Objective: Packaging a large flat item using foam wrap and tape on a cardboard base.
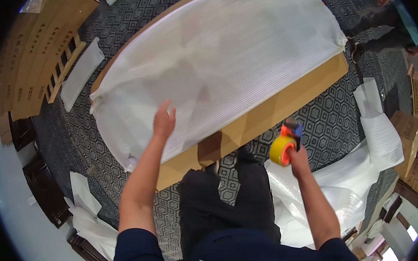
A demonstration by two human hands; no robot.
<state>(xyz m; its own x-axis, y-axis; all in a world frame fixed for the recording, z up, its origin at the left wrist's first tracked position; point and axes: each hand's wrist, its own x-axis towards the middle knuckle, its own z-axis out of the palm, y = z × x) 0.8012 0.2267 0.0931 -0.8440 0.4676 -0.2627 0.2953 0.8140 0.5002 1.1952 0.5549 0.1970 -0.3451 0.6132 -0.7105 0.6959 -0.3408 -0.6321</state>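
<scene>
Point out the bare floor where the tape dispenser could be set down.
Bare patterned carpet lies between the wrapped panel's right edge and the foam sheets, just past the right hand holding the tape dispenser. More lies left of the left hand. Lower right is crowded with foam.

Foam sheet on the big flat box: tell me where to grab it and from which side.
Pinch the foam sheet at its loose near edge, beside the left hand, coming from the person's side. There it hangs crumpled over the box rim, so fingers can close around it; the middle lies flat. The right hand holds a tape dispenser.
</scene>
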